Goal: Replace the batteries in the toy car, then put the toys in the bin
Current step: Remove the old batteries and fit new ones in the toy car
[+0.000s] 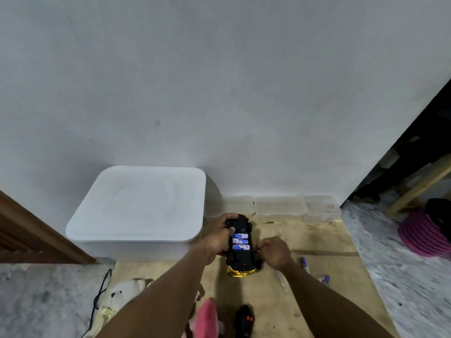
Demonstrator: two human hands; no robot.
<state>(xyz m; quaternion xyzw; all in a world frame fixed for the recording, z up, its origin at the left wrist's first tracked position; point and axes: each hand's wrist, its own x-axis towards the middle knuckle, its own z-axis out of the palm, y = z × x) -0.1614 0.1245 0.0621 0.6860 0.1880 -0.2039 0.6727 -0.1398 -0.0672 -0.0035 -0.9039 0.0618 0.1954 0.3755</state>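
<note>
Currently the left hand grips and the right hand pinches the upturned toy car just beside the bin, so tilting could spill its uncovered batteries.

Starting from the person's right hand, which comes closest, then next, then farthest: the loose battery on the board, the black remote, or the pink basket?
1. Loose battery, just right of the right hand.
2. Black remote, toward the person, at the bottom of the view.
3. Pink basket, far right, off the board.
</note>
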